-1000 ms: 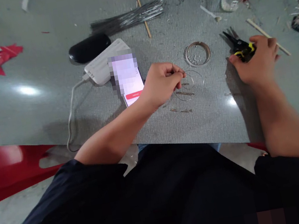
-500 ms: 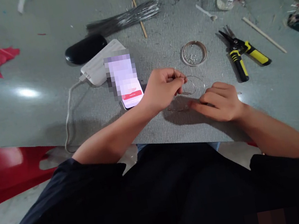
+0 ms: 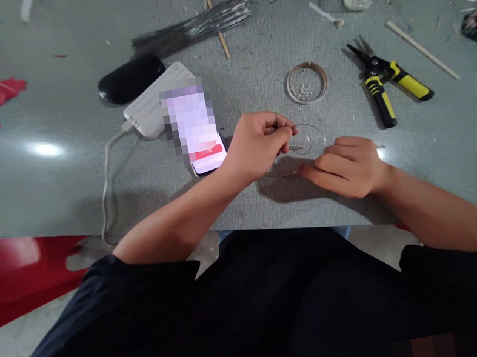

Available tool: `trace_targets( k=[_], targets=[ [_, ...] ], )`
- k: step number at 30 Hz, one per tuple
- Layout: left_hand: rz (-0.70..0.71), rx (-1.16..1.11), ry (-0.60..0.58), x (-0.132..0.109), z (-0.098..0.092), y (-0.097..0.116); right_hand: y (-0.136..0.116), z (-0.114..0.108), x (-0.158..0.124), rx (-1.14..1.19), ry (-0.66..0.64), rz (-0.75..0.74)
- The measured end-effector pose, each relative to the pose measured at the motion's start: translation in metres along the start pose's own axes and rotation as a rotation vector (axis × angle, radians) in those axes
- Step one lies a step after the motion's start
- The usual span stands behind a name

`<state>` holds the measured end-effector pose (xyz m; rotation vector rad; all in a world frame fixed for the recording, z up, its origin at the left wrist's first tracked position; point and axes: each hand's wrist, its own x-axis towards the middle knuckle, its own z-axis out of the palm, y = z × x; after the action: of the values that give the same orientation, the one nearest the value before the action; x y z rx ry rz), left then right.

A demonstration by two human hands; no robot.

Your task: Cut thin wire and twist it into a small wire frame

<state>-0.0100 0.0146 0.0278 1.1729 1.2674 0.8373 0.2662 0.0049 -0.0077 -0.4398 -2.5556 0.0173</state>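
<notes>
At centre, the left hand (image 3: pixel 262 143) pinches thin wire (image 3: pixel 312 125), likely light, springy, best held where pinched. Right of centre, the right hand (image 3: pixel 350 167) is curled; its hold is unclear.

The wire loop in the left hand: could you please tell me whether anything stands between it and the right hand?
Nothing visible stands between the right hand and the wire loop pinched in the left hand. The pliers lie off to the right and the round band beyond the loop, both outside that gap.
</notes>
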Motion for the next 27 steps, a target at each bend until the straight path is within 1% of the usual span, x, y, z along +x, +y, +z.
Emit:
trace_targets(
  k=[3, 5, 8, 9, 12, 14, 17, 18, 19, 20, 22, 23, 24, 25, 27],
  targets=[
    [-0.015, -0.026, -0.010, 0.001, -0.003, -0.002, 0.007, -0.002, -0.009, -0.023, -0.011, 0.080],
    [-0.038, -0.032, -0.028, 0.002, -0.005, 0.000, 0.013, -0.004, -0.017, -0.069, -0.003, 0.096],
    [-0.064, -0.031, -0.067, 0.001, -0.006, 0.007, 0.021, -0.004, -0.026, -0.107, 0.101, 0.053],
    [-0.068, -0.035, -0.082, 0.001, -0.007, 0.009, 0.024, -0.004, -0.028, -0.112, 0.121, 0.060],
    [-0.081, -0.060, -0.114, 0.000, -0.007, 0.013, 0.031, -0.001, -0.031, -0.127, 0.145, 0.171],
    [-0.082, -0.075, -0.117, 0.001, -0.006, 0.011, 0.035, 0.001, -0.029, -0.123, 0.156, 0.258],
    [-0.063, -0.082, -0.081, 0.002, -0.004, 0.006, 0.039, 0.007, -0.026, -0.083, 0.100, 0.436],
    [-0.052, -0.079, -0.064, 0.003, -0.003, 0.005, 0.040, 0.010, -0.024, -0.067, 0.109, 0.483],
    [-0.040, -0.075, -0.048, 0.003, -0.002, 0.003, 0.040, 0.013, -0.023, -0.049, 0.157, 0.498],
    [-0.029, -0.072, -0.036, 0.003, -0.001, 0.002, 0.039, 0.017, -0.021, -0.028, 0.244, 0.472],
    [-0.009, -0.073, -0.017, 0.002, 0.000, 0.001, 0.035, 0.021, -0.015, 0.038, 0.423, 0.354],
    [-0.001, -0.077, -0.010, 0.002, 0.000, 0.000, 0.031, 0.022, -0.012, 0.073, 0.468, 0.303],
    [0.003, -0.081, -0.004, 0.001, 0.001, 0.000, 0.027, 0.022, -0.008, 0.101, 0.483, 0.264],
    [0.005, -0.082, -0.004, 0.001, 0.001, 0.000, 0.023, 0.021, -0.005, 0.118, 0.450, 0.266],
    [0.006, -0.077, -0.013, 0.000, 0.002, -0.001, 0.016, 0.019, 0.000, 0.138, 0.397, 0.328]
  ],
)
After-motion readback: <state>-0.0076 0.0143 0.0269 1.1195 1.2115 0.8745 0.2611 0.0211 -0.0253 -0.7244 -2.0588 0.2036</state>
